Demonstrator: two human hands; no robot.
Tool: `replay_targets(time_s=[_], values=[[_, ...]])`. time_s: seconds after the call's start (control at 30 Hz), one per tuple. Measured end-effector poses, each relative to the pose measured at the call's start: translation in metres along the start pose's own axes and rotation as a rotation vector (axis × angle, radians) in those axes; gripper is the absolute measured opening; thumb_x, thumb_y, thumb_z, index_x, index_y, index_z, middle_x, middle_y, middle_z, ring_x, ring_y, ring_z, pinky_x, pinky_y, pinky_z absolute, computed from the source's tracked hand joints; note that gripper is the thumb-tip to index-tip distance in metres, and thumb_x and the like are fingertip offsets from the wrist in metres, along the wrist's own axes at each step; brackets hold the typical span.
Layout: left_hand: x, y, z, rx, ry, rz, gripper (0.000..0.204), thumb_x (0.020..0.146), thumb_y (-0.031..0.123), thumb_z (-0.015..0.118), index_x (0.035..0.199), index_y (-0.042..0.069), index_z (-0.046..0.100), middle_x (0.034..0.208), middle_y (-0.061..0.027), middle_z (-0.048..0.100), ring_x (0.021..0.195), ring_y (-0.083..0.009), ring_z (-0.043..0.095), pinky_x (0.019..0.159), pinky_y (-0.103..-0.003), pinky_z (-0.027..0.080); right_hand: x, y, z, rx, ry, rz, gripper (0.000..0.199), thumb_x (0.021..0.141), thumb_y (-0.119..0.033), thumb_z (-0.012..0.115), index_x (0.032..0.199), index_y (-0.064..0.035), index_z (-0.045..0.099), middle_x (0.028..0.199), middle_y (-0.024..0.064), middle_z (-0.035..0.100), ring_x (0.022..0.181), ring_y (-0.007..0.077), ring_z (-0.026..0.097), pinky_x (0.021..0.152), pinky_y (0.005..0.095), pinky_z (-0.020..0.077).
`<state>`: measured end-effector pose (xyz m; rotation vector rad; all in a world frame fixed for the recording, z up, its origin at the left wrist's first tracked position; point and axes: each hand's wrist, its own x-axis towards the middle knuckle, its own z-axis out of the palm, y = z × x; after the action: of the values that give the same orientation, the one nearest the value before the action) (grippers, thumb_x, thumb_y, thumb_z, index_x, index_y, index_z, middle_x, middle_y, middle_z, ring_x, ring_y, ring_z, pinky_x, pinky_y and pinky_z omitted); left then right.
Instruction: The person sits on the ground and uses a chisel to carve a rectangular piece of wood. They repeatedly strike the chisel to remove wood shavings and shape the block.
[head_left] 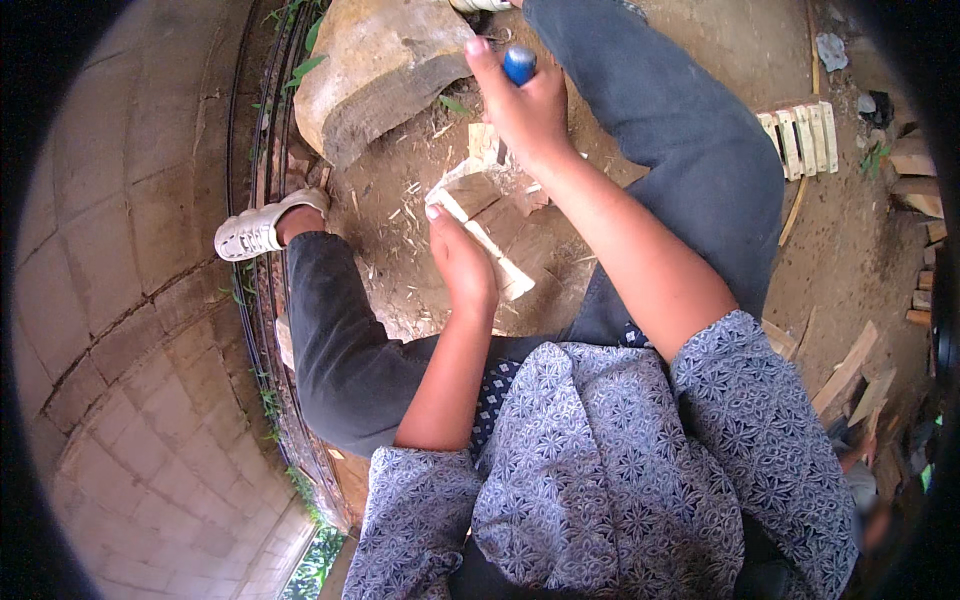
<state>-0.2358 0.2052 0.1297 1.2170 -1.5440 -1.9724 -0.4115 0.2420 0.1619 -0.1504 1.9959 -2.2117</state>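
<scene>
My right hand (pixel 532 115) is wrapped round a tool with a rounded blue handle (pixel 519 65), its thumb pointing up beside the handle's end. The tool's working end is hidden below the fist. My left hand (pixel 462 260) is closed along a pale strip of wood (pixel 500 265), thumb at its upper end; most of its fingers are out of sight. Under and beside the strip sits a brown wood block (pixel 545 250) with a cracked top. Just left of my right wrist, a small pale piece of wood (pixel 485 145) stands at the block's far edge.
Shavings (pixel 400 215) litter the dirt floor between my legs. A large stone-like slab (pixel 385 75) lies far left. Slatted pale sticks (pixel 800 138) lie beyond my right knee, and split wood (pixel 848 370) lies to the right. Along the left runs a block wall (pixel 130 250).
</scene>
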Motion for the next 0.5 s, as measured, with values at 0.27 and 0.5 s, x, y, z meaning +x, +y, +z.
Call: replay_targets(time_s=[0.27,0.5], values=[[-0.006,-0.025,0.02,0.054,0.12,0.102,0.057,0.109,0.043,0.027,0.122,-0.007,0.053,0.114,-0.0132,0.06,0.106,-0.0206,0.054,0.096,-0.035,0.041,0.003,0.011,0.003,0.303,-0.349,0.059,0.049,0.095,-0.044,0.054,0.067,-0.0042,0.058,0.061,0.0043,0.056,0.06,0.0131,0.059,0.058,0.0283,0.0468],[-0.013,-0.02,0.023,0.097,0.142,0.055,0.056,0.109,0.043,0.031,0.113,-0.007,0.056,0.102,-0.0112,0.062,0.093,-0.0187,0.053,0.088,-0.034,0.043,0.002,-0.03,0.0,0.571,-0.392,0.073,0.054,0.094,-0.039,0.052,0.051,-0.0066,0.048,0.046,0.002,0.044,0.04,0.0116,0.042,0.043,0.029,0.0347]])
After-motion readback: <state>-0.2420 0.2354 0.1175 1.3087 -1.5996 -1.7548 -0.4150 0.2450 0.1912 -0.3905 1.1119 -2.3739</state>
